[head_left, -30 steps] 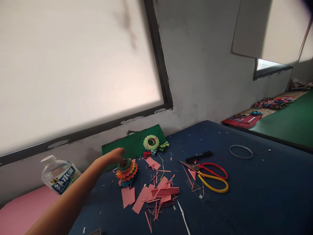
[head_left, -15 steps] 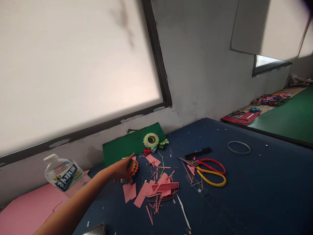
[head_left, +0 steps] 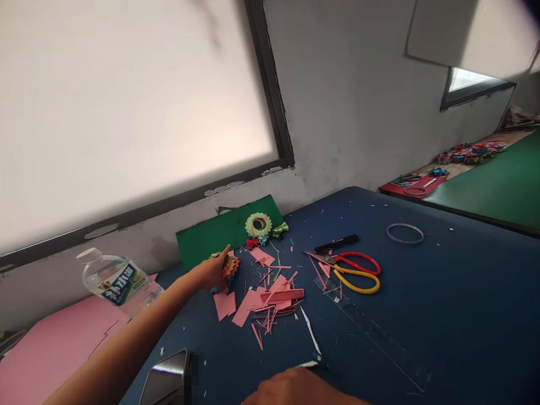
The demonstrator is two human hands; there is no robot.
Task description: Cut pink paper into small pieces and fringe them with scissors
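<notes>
A: Left hand (head_left: pixel 212 274) stretched far out, just left of centre frame, fingers closed over the left edge of the paper stack (head_left: pixel 230 266).

B: Holding it, then?

A: Holding it, yes. A bundle of jagged coloured discs, orange, yellow and blue, down on the blue table (head_left: pixel 442 292). Lifted clear or resting, hard to tell. Index finger pointing up toward the green sheet (head_left: pixel 211 239) propped at the wall.

B: And around that stack?

A: Pink scraps (head_left: pixel 270 298) strewn just beside it, lower and to the right, centre frame. Higher up, a green paper wreath (head_left: pixel 259 224) lying on the green sheet's right end.

B: Right hand?

A: Right hand (head_left: pixel 295 389) barely peeking in at the bottom edge, only the back showing. Open or closed, cannot tell. Near the lower end of a thin white strip (head_left: pixel 311 336).

B: Any tools?

A: Scissors (head_left: pixel 356 270) with red and yellow handles, right of centre, well apart from both hands. Black marker (head_left: pixel 336 243) just above them, thin ring (head_left: pixel 405 232) further right. Clear ruler (head_left: pixel 371 332) slanting toward the lower right.

B: Left side of the frame?

A: Water bottle (head_left: pixel 113 279) at centre left, at the far edge of a pink sheet (head_left: pixel 46 354) filling the lower left corner.
</notes>
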